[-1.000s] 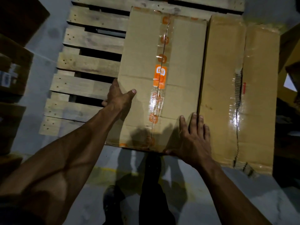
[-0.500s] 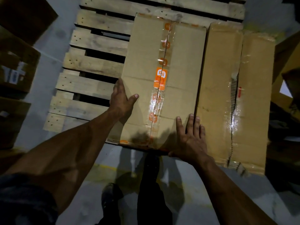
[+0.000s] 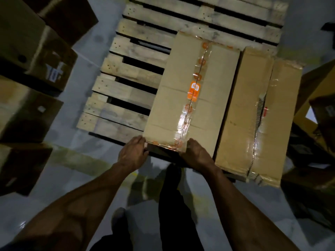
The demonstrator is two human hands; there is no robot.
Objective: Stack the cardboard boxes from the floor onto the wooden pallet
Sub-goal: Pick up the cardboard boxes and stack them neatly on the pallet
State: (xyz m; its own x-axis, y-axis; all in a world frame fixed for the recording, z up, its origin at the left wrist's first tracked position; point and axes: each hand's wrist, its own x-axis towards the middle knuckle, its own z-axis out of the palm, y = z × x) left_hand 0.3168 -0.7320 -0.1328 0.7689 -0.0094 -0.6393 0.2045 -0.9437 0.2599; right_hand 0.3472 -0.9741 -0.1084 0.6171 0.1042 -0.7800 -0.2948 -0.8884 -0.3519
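Both hands have been drawn back from the top and side of the taped cardboard box [image 3: 192, 98] to its near end, where the left hand [image 3: 133, 153] is now being pressed against the near-left corner and the right hand [image 3: 196, 153] against the near edge. The fingers of both are being curled over that edge, gripping the box. The box is being kept flat on the wooden pallet [image 3: 137, 69], its near end overhanging the slats, just beside a second cardboard box [image 3: 253, 113] on its right. An orange label [image 3: 194, 91] bearing a white logo is being shown on the clear tape along the seam; smaller orange marks on the tape cannot be read. More boxes [image 3: 27, 57] are being left on the grey floor [image 3: 87, 160] to the left, one with a white sticker too blurred to read.
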